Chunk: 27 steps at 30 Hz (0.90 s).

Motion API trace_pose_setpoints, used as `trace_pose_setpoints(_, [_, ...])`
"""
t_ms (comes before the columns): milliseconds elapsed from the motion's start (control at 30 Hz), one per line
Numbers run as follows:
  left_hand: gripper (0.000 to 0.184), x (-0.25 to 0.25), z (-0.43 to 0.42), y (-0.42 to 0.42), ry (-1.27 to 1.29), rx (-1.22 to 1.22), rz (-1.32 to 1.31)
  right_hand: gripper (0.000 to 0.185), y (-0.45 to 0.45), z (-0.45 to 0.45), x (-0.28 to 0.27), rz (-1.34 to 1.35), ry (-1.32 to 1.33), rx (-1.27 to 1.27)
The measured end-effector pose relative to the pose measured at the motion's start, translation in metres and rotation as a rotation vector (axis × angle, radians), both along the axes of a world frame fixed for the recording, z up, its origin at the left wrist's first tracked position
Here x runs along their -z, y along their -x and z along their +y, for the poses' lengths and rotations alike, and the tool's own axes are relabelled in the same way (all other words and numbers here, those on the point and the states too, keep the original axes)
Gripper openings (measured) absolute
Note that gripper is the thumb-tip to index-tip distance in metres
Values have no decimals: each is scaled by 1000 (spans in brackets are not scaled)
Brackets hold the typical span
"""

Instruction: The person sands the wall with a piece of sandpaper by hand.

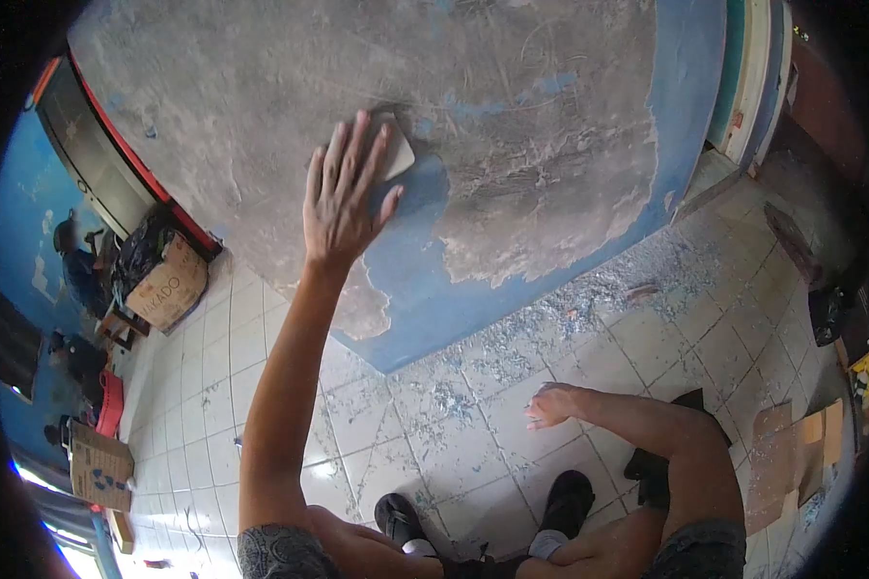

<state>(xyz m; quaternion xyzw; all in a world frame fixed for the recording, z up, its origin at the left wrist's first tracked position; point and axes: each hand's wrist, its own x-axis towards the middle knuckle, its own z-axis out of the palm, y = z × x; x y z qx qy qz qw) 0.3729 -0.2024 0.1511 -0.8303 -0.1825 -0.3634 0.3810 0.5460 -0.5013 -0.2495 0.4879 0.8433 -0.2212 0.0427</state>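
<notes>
A wall [261,125] of scraped grey plaster, with blue paint left along its lower and right edges, rises over a white tiled floor [203,396]. The left hand [346,198] lies against the plaster, fingers long and spread, pressing rather than wrapping a pale, flat pad [399,154]. The pad sits under the fingers and sticks out to their right; its visible part is off-white, smooth-looking, with a rounded corner. Just beneath the grip, a tongue of blue paint shows a ragged border.

Lower and to the right of the grip, the right hand [552,405] hangs partly curled over the floor; I cannot tell whether it holds anything. Between the two hands and beyond, flakes [454,398] of paint and plaster litter the tiles.

Farther off, left of the grip, stands a cardboard box [172,287] with a black plastic bag [145,241] bulging at its top. Below that are a red container [109,405] and another carton [101,468], their contents unclear. Beyond the box is another person [82,275] in dark clothing.
</notes>
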Motion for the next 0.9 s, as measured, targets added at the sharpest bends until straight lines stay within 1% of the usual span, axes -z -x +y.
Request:
trace_pose_setpoints(67, [80, 14, 3, 0, 36, 49, -25, 53, -2, 0, -14, -16, 54, 9])
trace_pose_setpoints(133, [83, 55, 2, 6, 122, 19, 251, 54, 1, 2, -19, -44, 23, -21])
trace_pose_setpoints(167, [89, 83, 8, 7, 117, 37, 393, 55, 1, 3, -20, -61, 6, -36])
trace_pose_setpoints(200, [90, 100, 9, 11, 140, 114, 439, 55, 1, 4, -26, -66, 13, -38])
trace_pose_setpoints(267, [78, 97, 3, 14, 60, 76, 471, 55, 4, 7, -36, -69, 25, -36])
trace_pose_setpoints(367, [67, 83, 1, 21, -53, 20, 572, 51, 8, 10, -24, -60, 15, -52])
trace_pose_setpoints(400, [65, 80, -1, 24, -9, 97, 579, 50, 8, 9, -20, -9, 17, -25])
trace_pose_setpoints(467, [61, 77, -6, 24, 78, 247, 586, 50, 11, 12, -35, 94, 5, 39])
trace_pose_setpoints(500, [60, 85, -8, 22, 230, 336, 588, 51, 12, 14, -43, 150, -8, 78])
trace_pose_setpoints(533, [59, 101, -10, 19, 382, 425, 587, 53, 18, 20, -83, 213, -37, 134])
trace_pose_setpoints(567, [58, 115, -19, 15, 536, 515, 583, 56, 24, 25, -106, 276, -65, 190])
trace_pose_setpoints(600, [46, 100, -56, 16, 1181, 354, 556, 62, 27, 34, -101, 446, -64, 356])
trace_pose_setpoints(633, [36, 122, -54, 13, 1327, 328, 569, 69, 28, 45, -89, 617, -61, 526])
trace_pose_setpoints(667, [36, 134, -56, 13, 1337, 458, 534, 75, 32, 52, -87, 785, -57, 696])
trace_pose_setpoints(733, [48, 148, -64, 12, 1657, 409, 466, 86, 35, 63, -90, 1054, 80, 806])
trace_pose_setpoints(767, [49, 159, -65, 11, 1737, 429, 375, 91, 37, 68, -97, 1187, 149, 864])
trace_pose_setpoints(833, [55, 181, -69, 12, 1894, 459, 186, 95, 50, 76, -109, 1360, 253, 932])
trace_pose_setpoints(867, [60, 182, -73, 13, 1961, 458, 176, 97, 59, 79, -119, 1447, 305, 960])
trace_pose_setpoints(900, [64, 181, -75, 15, 2025, 456, 165, 95, 67, 80, -131, 1453, 256, 995])
